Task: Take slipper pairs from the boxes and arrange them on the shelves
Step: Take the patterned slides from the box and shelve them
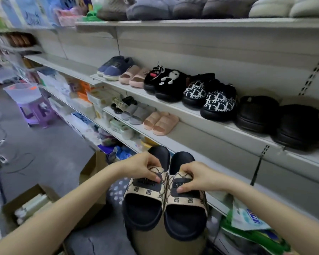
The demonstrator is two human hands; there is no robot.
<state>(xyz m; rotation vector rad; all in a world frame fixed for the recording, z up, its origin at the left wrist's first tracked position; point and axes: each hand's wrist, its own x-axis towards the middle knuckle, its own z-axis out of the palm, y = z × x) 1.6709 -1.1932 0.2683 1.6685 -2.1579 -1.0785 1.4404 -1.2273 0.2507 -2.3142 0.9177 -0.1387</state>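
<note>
I hold a pair of black slide slippers with beige patterned straps side by side in front of me, below the shelves. My left hand (145,167) pinches the strap of the left slipper (144,208). My right hand (193,178) pinches the strap of the right slipper (185,216). Both slippers point toes toward me, heels up toward the lower shelf (201,155). The middle shelf (191,115) carries several pairs: blue, pink, black fluffy, black-and-white patterned, and plain black ones (283,122).
Open cardboard boxes (31,197) stand on the floor at the lower left. A purple stool (35,111) with a clear tub stands in the aisle. The lower shelf holds grey slides (136,113) and pink slides (161,122). Packaged goods (247,216) lie at the lower right.
</note>
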